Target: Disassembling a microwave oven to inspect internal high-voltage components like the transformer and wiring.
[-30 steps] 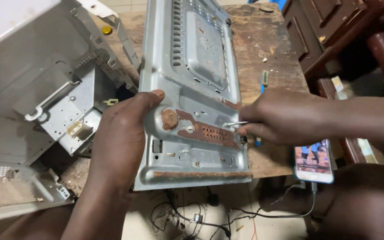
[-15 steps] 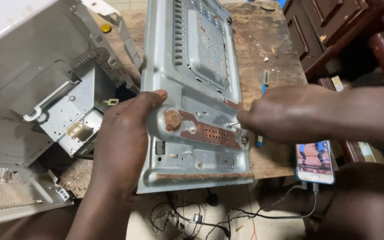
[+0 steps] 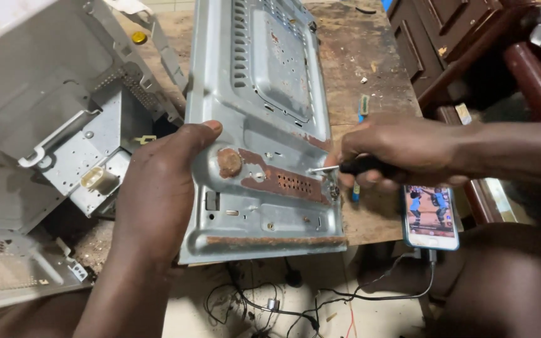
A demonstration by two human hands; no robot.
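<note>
The left hand (image 3: pixel 158 200) is gripping the stiff, rusty metal panel (image 3: pixel 261 125) by its edge (sharp, probably) while the right hand's (image 3: pixel 396 150) fingers are closing around a screwdriver (image 3: pixel 339 168) at its rust strip.

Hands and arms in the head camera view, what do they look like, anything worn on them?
Both are bare. The left hand and its forearm show no glove, sleeve, watch or ring. The right hand is likewise ungloved, with a bare forearm running off the right edge. Short fingernails show on the left thumb. No markings are visible.
</note>
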